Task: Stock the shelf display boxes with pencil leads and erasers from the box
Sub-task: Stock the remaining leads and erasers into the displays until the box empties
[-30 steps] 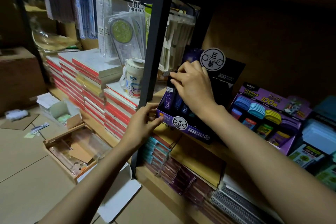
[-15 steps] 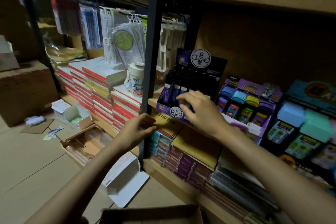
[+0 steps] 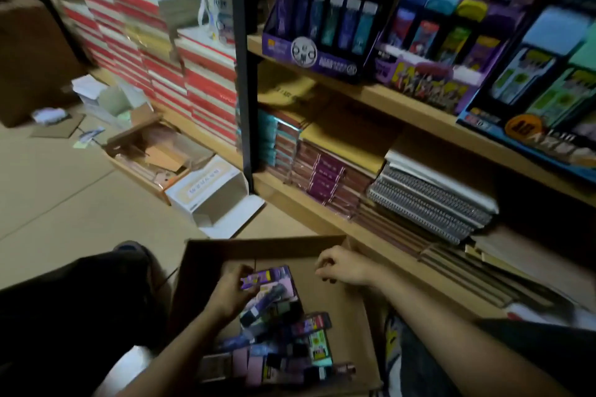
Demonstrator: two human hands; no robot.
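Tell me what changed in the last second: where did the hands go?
Both hands left the shelf and came down to the cardboard box. The left hand now grips a purple packet inside it; the right hand hovers over the box's far side, fingers loosely curled, holding nothing. The purple display box stayed in place on the shelf.

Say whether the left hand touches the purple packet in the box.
Touching: head view shows the left hand pinching the purple packet.
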